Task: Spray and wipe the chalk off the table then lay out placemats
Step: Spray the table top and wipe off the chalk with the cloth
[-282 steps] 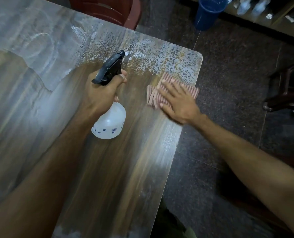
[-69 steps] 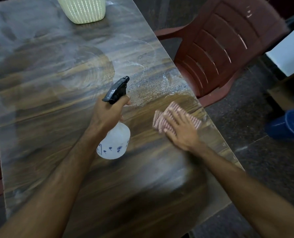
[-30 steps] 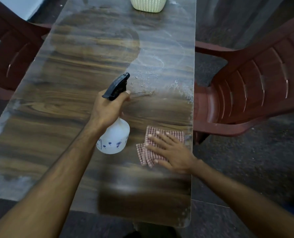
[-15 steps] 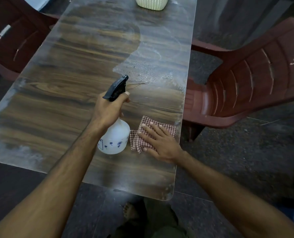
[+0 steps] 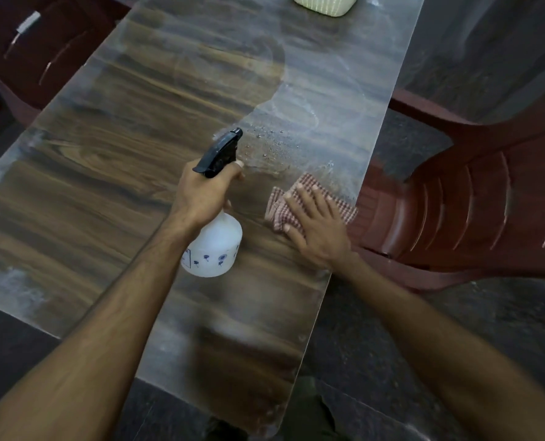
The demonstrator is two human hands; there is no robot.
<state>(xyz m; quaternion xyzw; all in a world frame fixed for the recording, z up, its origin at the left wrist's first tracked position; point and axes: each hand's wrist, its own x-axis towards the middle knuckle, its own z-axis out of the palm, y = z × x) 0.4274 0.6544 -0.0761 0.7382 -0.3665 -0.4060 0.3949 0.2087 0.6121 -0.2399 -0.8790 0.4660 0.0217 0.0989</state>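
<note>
My left hand (image 5: pixel 202 194) grips the neck of a white spray bottle (image 5: pixel 215 249) with a black trigger head, held just above the wood-grain table (image 5: pixel 105 173). The nozzle points at a patch of droplets and whitish chalk haze (image 5: pixel 300 122) toward the table's right side. My right hand (image 5: pixel 319 224) presses flat, fingers straight, on a folded red-and-white checked cloth (image 5: pixel 309 186) at the table's right edge. Chalky film also runs along the left edge (image 5: pixel 13 281). No placemats are in view.
A pale green ribbed container (image 5: pixel 325 4) stands at the far end of the table. A dark red plastic chair (image 5: pixel 475 205) sits close against the right edge beside the cloth. Another dark red chair (image 5: pixel 42 49) is at the far left. The floor is dark stone.
My right hand has slid the cloth away from the bottle, forward and right to the table's edge. The left hand keeps the bottle in the same grip.
</note>
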